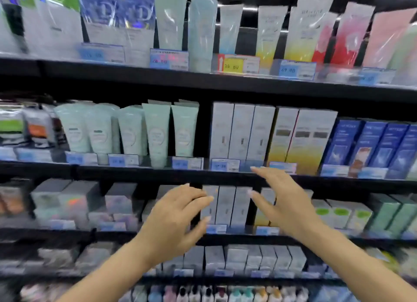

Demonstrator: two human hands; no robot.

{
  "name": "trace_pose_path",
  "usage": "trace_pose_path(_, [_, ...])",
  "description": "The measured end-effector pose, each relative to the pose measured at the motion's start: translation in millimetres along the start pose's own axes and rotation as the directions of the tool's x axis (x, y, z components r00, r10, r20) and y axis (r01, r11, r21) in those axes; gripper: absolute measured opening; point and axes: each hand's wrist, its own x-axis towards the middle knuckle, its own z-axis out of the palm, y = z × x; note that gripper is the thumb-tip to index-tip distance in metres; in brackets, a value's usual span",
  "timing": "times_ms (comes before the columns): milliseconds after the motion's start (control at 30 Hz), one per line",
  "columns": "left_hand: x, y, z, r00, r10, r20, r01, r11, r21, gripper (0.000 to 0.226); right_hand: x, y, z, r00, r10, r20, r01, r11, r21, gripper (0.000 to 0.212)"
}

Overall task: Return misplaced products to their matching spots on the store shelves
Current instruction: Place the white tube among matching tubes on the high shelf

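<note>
Three pale boxes (225,205) stand upright, long axis vertical, faces outward, on the third shelf (225,236) at centre. Left hand (173,216) at 7 o'clock and right hand (282,204) at 3 o'clock flank them, fingers spread, holding nothing. Labels blurred, unreadable; contact cannot be determined.

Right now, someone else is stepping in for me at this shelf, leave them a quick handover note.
Left hand: open, holding nothing, fingers spread near the left edge of the pale grey boxes on the third shelf down.
Right hand: open, empty, raised on their right side.
Done: cannot tell from this view; no product is in hand.
Left: find any product out of place; the taller pale grey boxes one shelf up look similar. The picture is blurred, so labels are unreadable.
</note>
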Motion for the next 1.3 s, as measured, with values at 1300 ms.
trace_pose_path(1300, [-308.0,-148.9,118.1,0.509,-0.656,0.558,0.604,0.734,0.311,0.061,-69.7,-57.1,386.1,0.831,0.022,0.556,0.005,0.999,-0.047,0.047])
